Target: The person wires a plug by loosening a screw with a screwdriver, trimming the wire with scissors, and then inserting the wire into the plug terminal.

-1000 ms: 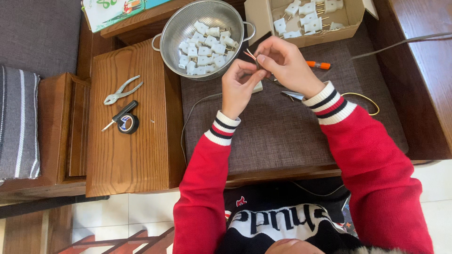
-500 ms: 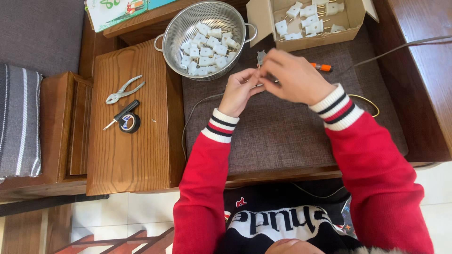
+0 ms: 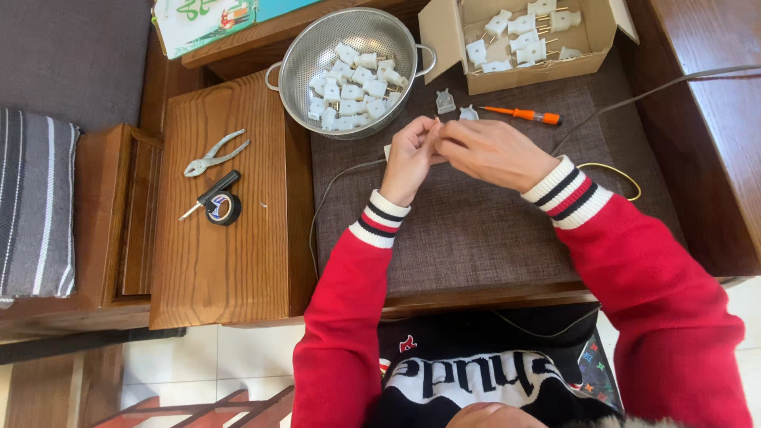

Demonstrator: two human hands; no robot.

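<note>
Both my hands meet over the brown mat [image 3: 476, 230], fingertips pinched together on the end of a thin grey cable [image 3: 329, 190]. My left hand [image 3: 408, 158] grips it from the left and my right hand [image 3: 495, 150] from the right; the cable tip is mostly hidden by the fingers. A small white piece [image 3: 387, 150] peeks out beside my left hand. Just beyond the hands lie two white plug shell halves [image 3: 445, 101] and an orange screwdriver [image 3: 523, 116].
A metal colander [image 3: 297, 47] full of white plugs stands at the back, with a cardboard box [image 3: 444, 43] of plugs to its right. Pliers [image 3: 214, 153], a tape roll [image 3: 224, 209] and a small tool [image 3: 208, 192] lie on the wooden board at left. A yellow wire loop [image 3: 626, 176] lies at right.
Both hands have drawn back from the colander toward me and sit lower on the mat. The two plug shell halves now lie uncovered beyond them.
</note>
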